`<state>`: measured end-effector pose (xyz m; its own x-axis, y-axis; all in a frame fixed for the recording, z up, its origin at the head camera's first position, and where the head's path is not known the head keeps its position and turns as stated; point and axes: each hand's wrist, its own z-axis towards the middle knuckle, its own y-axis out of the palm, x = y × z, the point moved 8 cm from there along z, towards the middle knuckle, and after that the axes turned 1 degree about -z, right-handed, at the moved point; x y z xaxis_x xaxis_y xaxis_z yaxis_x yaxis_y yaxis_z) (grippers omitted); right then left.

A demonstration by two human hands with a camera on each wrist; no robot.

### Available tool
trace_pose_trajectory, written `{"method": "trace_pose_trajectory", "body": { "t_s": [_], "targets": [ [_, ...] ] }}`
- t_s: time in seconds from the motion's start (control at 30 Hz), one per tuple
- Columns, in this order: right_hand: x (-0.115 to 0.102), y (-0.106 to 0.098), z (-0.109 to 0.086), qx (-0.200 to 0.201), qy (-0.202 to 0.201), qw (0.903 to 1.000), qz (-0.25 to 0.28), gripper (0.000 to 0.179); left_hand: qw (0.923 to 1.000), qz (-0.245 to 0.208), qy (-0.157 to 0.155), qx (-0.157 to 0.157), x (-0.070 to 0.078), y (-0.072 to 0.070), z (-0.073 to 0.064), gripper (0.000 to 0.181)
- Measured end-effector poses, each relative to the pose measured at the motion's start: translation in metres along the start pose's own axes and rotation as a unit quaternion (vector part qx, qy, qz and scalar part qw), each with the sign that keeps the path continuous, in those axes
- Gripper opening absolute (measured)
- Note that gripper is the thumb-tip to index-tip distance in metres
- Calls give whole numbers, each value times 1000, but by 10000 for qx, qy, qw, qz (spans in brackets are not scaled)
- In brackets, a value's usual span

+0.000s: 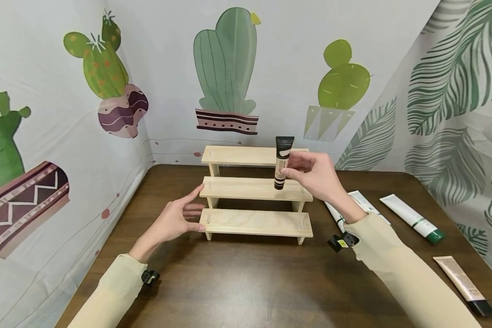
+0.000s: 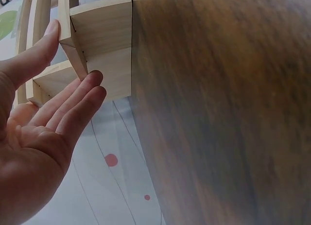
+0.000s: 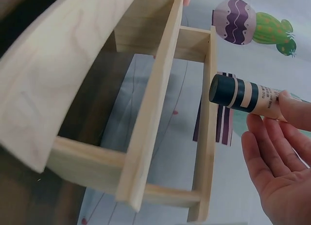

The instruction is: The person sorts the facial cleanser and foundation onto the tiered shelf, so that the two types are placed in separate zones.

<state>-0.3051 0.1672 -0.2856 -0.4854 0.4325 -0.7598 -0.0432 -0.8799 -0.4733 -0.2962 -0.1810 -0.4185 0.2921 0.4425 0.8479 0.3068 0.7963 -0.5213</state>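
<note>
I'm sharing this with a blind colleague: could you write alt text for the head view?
A right hand holds a black-and-beige tube cap-down at a three-tier wooden stand, while the left hand touches the stand's left end. Other tubes lie to the right on a brown table.

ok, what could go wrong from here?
1. The right hand pinches the tube cap-down; it might tip over on its small cap if released on the wooden stand.
2. The left hand is at the stand's left end; a bump could shift it.
</note>
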Motion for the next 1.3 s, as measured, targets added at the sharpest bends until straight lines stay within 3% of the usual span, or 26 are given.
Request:
{"method": "trace_pose_trajectory", "body": {
  "t_s": [0.83,1.3],
  "targets": [
    [-27,65,82,22,-220,9976,651,29,10000,-68,2,-9,0,0,0,117],
    [-20,100,114,131,11,9975,688,36,10000,-47,-57,5,-1,0,0,117]
  ]
}}
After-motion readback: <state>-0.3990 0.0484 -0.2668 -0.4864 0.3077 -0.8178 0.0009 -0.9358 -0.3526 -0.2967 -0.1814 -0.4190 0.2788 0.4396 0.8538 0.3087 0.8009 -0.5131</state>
